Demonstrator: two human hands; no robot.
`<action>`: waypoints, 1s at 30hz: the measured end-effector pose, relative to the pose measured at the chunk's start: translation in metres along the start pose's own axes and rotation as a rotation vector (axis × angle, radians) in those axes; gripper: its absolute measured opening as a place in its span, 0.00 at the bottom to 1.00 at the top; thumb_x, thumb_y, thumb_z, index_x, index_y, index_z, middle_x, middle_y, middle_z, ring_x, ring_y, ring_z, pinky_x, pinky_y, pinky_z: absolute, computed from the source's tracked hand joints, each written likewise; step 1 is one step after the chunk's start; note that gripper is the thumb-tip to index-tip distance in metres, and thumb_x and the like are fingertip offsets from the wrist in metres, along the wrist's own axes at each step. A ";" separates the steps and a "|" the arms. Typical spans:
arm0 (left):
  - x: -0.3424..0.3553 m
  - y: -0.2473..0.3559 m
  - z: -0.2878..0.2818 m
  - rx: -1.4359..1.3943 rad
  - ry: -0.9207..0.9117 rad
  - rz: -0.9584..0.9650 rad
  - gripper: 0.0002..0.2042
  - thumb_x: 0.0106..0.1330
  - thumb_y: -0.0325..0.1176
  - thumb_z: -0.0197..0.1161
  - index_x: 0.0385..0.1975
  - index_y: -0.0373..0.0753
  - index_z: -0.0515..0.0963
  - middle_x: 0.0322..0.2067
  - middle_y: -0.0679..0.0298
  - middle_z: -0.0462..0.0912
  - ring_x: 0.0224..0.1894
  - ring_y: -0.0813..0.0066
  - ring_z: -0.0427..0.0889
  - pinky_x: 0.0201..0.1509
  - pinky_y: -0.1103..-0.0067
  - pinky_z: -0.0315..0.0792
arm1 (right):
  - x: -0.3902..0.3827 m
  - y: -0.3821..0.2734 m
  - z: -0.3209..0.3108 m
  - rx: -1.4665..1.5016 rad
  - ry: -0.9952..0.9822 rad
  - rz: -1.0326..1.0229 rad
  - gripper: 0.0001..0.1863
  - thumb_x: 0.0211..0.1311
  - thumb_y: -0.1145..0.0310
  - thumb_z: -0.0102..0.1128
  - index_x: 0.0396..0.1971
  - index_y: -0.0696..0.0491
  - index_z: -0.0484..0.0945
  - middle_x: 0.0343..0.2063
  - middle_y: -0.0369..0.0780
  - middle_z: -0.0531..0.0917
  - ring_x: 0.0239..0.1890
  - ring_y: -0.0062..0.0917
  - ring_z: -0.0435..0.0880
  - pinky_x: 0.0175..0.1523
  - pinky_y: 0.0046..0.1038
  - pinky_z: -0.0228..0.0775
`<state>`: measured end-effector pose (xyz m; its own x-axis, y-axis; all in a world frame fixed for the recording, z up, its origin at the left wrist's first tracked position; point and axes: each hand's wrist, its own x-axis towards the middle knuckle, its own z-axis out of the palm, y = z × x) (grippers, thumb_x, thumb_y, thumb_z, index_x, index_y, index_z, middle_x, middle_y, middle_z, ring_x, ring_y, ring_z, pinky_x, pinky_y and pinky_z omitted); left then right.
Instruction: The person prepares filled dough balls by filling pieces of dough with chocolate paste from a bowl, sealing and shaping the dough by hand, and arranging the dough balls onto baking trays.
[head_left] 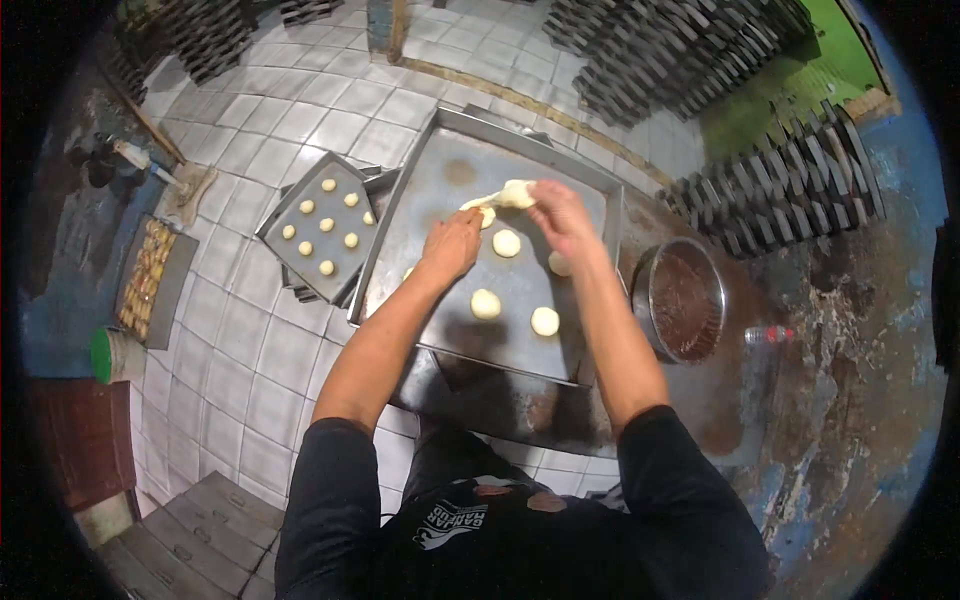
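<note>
Black shirt [590,540] | right hand [562,213] pinches stretched dough [516,194] toward far edge of tray [418,190] | left hand [453,243] half-curled at dough, hold unclear | two dough balls [486,304] toward near edge

Floor and surroundings. Pale square floor tiles [225,350] with dark joints extended left of the left hand [455,243] and reappeared beyond both hands, where a narrow yellowish-brown strip [500,93] crossed them. A post [381,25], blue beside bare brown, stood at the strip's left end. A green wall [838,50] rose far beyond and right of the right hand [562,215]; nearer, on that side, spread a worn brown-and-blue surface [820,400]. Whitish light glazed the tiles.
</note>
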<state>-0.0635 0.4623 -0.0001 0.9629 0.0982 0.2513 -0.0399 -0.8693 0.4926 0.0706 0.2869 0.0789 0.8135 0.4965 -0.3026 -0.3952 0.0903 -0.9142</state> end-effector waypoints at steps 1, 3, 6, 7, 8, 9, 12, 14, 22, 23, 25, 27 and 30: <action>0.001 -0.005 0.000 0.048 -0.030 -0.029 0.16 0.69 0.31 0.53 0.55 0.37 0.76 0.58 0.55 0.80 0.60 0.57 0.79 0.57 0.57 0.74 | -0.028 -0.034 0.006 0.184 -0.024 -0.065 0.07 0.63 0.77 0.67 0.38 0.53 0.78 0.34 0.37 0.82 0.38 0.21 0.83 0.44 0.24 0.79; 0.011 0.004 -0.007 0.083 -0.130 -0.092 0.16 0.69 0.34 0.55 0.53 0.37 0.77 0.57 0.54 0.81 0.59 0.56 0.79 0.57 0.56 0.74 | -0.092 -0.090 -0.009 0.201 0.016 -0.123 0.13 0.64 0.79 0.66 0.46 0.55 0.76 0.41 0.40 0.83 0.42 0.25 0.83 0.49 0.26 0.80; 0.030 0.011 -0.028 0.007 -0.288 -0.198 0.18 0.69 0.40 0.57 0.52 0.37 0.77 0.49 0.44 0.83 0.51 0.47 0.83 0.54 0.54 0.74 | -0.172 -0.133 -0.034 0.293 0.034 -0.391 0.19 0.64 0.76 0.67 0.53 0.55 0.74 0.49 0.44 0.83 0.52 0.29 0.83 0.61 0.31 0.75; 0.031 -0.010 -0.017 -0.082 -0.227 -0.179 0.20 0.69 0.42 0.57 0.55 0.37 0.76 0.44 0.40 0.84 0.46 0.40 0.84 0.52 0.53 0.75 | -0.195 -0.141 -0.035 0.261 0.041 -0.403 0.20 0.64 0.75 0.68 0.53 0.55 0.73 0.49 0.44 0.83 0.52 0.28 0.82 0.62 0.30 0.73; 0.036 0.006 -0.025 -0.233 -0.090 -0.255 0.21 0.71 0.43 0.55 0.58 0.37 0.75 0.42 0.40 0.84 0.46 0.39 0.83 0.52 0.53 0.75 | -0.222 -0.150 -0.043 0.224 0.077 -0.428 0.21 0.64 0.73 0.69 0.54 0.55 0.73 0.49 0.44 0.83 0.53 0.28 0.82 0.63 0.29 0.72; 0.036 0.030 -0.042 -0.313 0.065 -0.280 0.21 0.72 0.44 0.55 0.59 0.37 0.75 0.46 0.41 0.83 0.48 0.39 0.82 0.52 0.54 0.74 | -0.244 -0.148 -0.057 0.232 0.109 -0.447 0.21 0.64 0.73 0.70 0.54 0.56 0.73 0.48 0.43 0.84 0.52 0.27 0.82 0.62 0.29 0.72; 0.023 0.047 -0.048 -0.180 0.234 -0.178 0.20 0.72 0.41 0.56 0.58 0.36 0.76 0.50 0.40 0.81 0.50 0.42 0.82 0.52 0.55 0.74 | -0.283 -0.126 -0.091 0.146 0.154 -0.462 0.20 0.64 0.73 0.69 0.53 0.56 0.73 0.45 0.42 0.84 0.49 0.25 0.83 0.60 0.27 0.72; 0.000 0.090 -0.054 -0.234 0.256 -0.102 0.18 0.73 0.38 0.57 0.56 0.33 0.76 0.46 0.43 0.83 0.44 0.48 0.85 0.48 0.61 0.77 | -0.306 -0.104 -0.107 0.056 0.263 -0.446 0.18 0.64 0.75 0.68 0.52 0.57 0.74 0.42 0.39 0.85 0.44 0.21 0.83 0.55 0.24 0.75; -0.162 0.390 0.036 -1.719 -0.397 -0.519 0.17 0.80 0.39 0.54 0.57 0.32 0.74 0.42 0.62 0.85 0.43 0.80 0.82 0.46 0.81 0.76 | -0.438 0.005 -0.142 -0.915 0.268 -0.635 0.16 0.61 0.71 0.69 0.47 0.60 0.79 0.34 0.40 0.81 0.38 0.25 0.83 0.43 0.28 0.76; -0.177 0.407 0.046 -1.753 -0.382 -0.547 0.15 0.80 0.38 0.53 0.53 0.32 0.77 0.40 0.63 0.85 0.41 0.81 0.82 0.45 0.81 0.76 | -0.458 0.015 -0.150 -0.857 0.448 -0.672 0.16 0.62 0.71 0.68 0.48 0.60 0.79 0.36 0.41 0.82 0.38 0.26 0.85 0.44 0.29 0.77; -0.213 0.439 0.065 -1.717 -0.317 -0.588 0.14 0.79 0.40 0.55 0.43 0.35 0.79 0.35 0.65 0.83 0.35 0.81 0.80 0.38 0.81 0.74 | -0.496 0.042 -0.168 -0.779 0.645 -0.701 0.16 0.63 0.71 0.68 0.49 0.60 0.79 0.37 0.43 0.84 0.39 0.27 0.86 0.44 0.30 0.77; -0.242 0.462 0.092 -1.269 -0.102 -0.392 0.15 0.77 0.45 0.58 0.39 0.36 0.79 0.31 0.67 0.80 0.31 0.82 0.78 0.32 0.80 0.72 | -0.526 0.081 -0.189 -0.556 0.487 -0.435 0.16 0.65 0.70 0.67 0.50 0.60 0.80 0.40 0.46 0.85 0.39 0.28 0.87 0.44 0.30 0.78; -0.273 0.479 0.111 -1.301 -0.077 -0.515 0.18 0.76 0.48 0.59 0.45 0.35 0.76 0.34 0.65 0.79 0.30 0.80 0.77 0.29 0.80 0.72 | -0.550 0.116 -0.233 -0.305 0.533 -0.383 0.14 0.68 0.72 0.64 0.50 0.62 0.80 0.40 0.44 0.86 0.39 0.25 0.87 0.44 0.26 0.78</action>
<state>-0.3159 -0.0346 0.0741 0.9552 0.2015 -0.2168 0.1433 0.3261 0.9344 -0.3230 -0.1771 0.0764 0.9993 -0.0172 0.0344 0.0323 -0.1102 -0.9934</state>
